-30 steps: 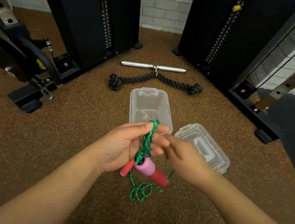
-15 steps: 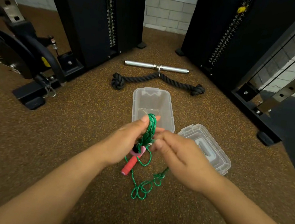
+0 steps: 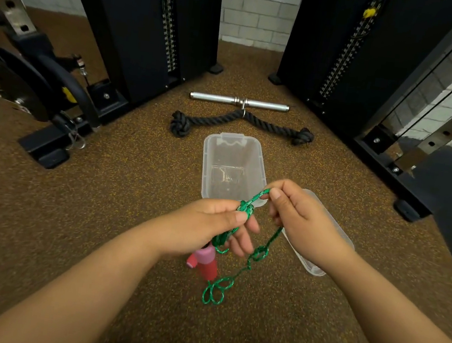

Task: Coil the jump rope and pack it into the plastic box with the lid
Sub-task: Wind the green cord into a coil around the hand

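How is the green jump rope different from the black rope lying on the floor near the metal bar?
The jump rope is thin and green; the black rope is thick. The jump rope is held up by the left hand and right hand; the black rope lies on the floor, untouched. Both are braided or twisted cords.

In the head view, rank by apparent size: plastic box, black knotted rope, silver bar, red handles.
1. Black knotted rope, the longest span.
2. Silver bar and plastic box: similar length, though the box looks bulkier and lies nearer, so unranked.
3. Red handles, smallest, partly hidden by the left hand.
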A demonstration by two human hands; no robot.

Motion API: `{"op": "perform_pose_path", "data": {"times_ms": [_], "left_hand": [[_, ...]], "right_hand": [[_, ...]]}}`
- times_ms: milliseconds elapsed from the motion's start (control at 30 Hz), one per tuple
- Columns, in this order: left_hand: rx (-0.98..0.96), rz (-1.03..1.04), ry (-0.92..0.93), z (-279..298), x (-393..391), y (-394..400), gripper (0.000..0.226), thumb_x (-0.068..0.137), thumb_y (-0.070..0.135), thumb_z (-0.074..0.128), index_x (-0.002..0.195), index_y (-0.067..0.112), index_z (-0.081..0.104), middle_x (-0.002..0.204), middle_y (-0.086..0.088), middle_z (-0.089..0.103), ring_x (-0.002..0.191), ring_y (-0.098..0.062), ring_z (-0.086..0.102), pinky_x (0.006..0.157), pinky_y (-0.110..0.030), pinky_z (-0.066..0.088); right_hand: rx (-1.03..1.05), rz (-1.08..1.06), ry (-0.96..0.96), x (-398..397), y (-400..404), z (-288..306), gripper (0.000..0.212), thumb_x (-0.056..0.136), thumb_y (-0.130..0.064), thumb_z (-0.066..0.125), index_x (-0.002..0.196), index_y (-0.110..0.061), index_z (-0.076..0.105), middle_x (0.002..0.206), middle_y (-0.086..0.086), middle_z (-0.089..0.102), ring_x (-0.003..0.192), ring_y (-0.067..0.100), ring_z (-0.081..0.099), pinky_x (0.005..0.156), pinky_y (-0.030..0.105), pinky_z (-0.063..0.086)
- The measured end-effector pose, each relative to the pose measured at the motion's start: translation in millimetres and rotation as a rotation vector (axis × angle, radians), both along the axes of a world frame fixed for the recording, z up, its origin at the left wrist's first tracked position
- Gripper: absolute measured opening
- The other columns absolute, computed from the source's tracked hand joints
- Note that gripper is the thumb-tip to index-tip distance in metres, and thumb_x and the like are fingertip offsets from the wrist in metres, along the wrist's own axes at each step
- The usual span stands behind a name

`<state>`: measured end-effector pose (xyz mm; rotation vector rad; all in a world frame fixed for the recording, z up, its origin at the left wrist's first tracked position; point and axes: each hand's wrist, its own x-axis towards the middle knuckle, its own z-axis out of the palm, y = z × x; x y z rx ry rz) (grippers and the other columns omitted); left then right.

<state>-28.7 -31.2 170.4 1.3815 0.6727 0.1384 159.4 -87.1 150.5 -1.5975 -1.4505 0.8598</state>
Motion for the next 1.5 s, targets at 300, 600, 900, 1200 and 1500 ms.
{"op": "perform_pose_path", "data": {"times_ms": [300, 600, 900, 1200, 1500], "left_hand": [[-0.286, 0.263, -0.312, 4, 1, 5, 0.028, 0.085, 0.025, 0.046, 0.098, 0.008, 0.064, 0.075, -0.006, 0.073, 0.065, -0.014, 0.068, 0.067, -0.022, 0.056], [-0.316, 0.443, -0.413, 2, 3, 12, 0.048, 0.098, 0.029, 0.023, 0.135, 0.009, 0.046, 0.126, -0.009, 0.064, 0.111, -0.016, 0.064, 0.093, -0.025, 0.05], [0.172, 0.137, 0.125, -11, -9, 8, 0.07, 0.073, 0.083, 0.018, 0.11, 0.045, 0.063, 0.115, 0.019, 0.068, 0.113, 0.002, 0.058, 0.096, -0.032, 0.045], [-0.054, 0.018, -0.043, 1, -1, 3, 0.028, 0.083, 0.03, 0.054, 0.093, 0.007, 0.066, 0.065, -0.006, 0.069, 0.058, -0.017, 0.064, 0.064, -0.025, 0.054], [-0.196, 0.431, -0.276, 3, -4, 18, 0.023, 0.093, 0.025, 0.041, 0.076, 0.011, 0.05, 0.049, 0.005, 0.038, 0.045, -0.01, 0.036, 0.045, -0.017, 0.035]], "right_hand": [[-0.07, 0.021, -0.076, -10, -3, -11, 0.029, 0.098, -0.024, 0.042, 0.073, -0.034, 0.054, 0.059, -0.005, 0.047, 0.051, 0.002, 0.042, 0.052, 0.021, 0.033], [0.025, 0.285, -0.58, -29, -17, -15, 0.03, 0.096, -0.04, 0.028, 0.093, -0.023, 0.053, 0.084, -0.007, 0.064, 0.084, 0.023, 0.061, 0.072, 0.034, 0.043], [0.045, 0.216, -0.14, -26, -12, 16, 0.025, 0.093, -0.041, 0.044, 0.084, -0.026, 0.062, 0.079, -0.004, 0.068, 0.078, 0.014, 0.064, 0.073, 0.036, 0.05], [-0.147, 0.09, 0.262, -11, -2, 13, 0.029, 0.092, -0.038, 0.047, 0.07, -0.024, 0.06, 0.052, -0.01, 0.045, 0.049, 0.005, 0.039, 0.051, 0.019, 0.034], [-0.431, 0.256, 0.43, 3, -8, 9, 0.036, 0.089, -0.036, 0.043, 0.103, -0.019, 0.071, 0.092, 0.005, 0.074, 0.086, 0.02, 0.063, 0.084, 0.038, 0.039]]}}
